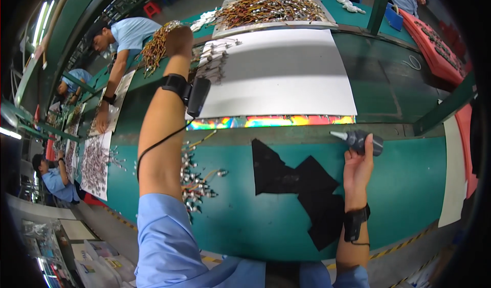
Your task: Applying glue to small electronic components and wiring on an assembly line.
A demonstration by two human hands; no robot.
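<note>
My left hand (179, 40) reaches far out over the workbench, beside a heap of yellow and brown wired parts (155, 50). Its back is toward me and the fingers are hidden, so whether it grips any wires cannot be made out. In my right hand (359, 170) is a dark squeeze bottle (365, 142) with a white pointed nozzle aimed left, held above the green mat (404, 185). Under my left forearm lie several small metal parts with wires (193, 185). Black cloth pieces (276, 175) spread across the mat between my arms.
A white sheet (286, 73) lies across the bench, with small wired parts (217, 63) along its left side. Behind it stands a tray (332, 23) heaped with wires. Green posts (445, 109) rise at the right. A co-worker (130, 35) leans over the bench at left.
</note>
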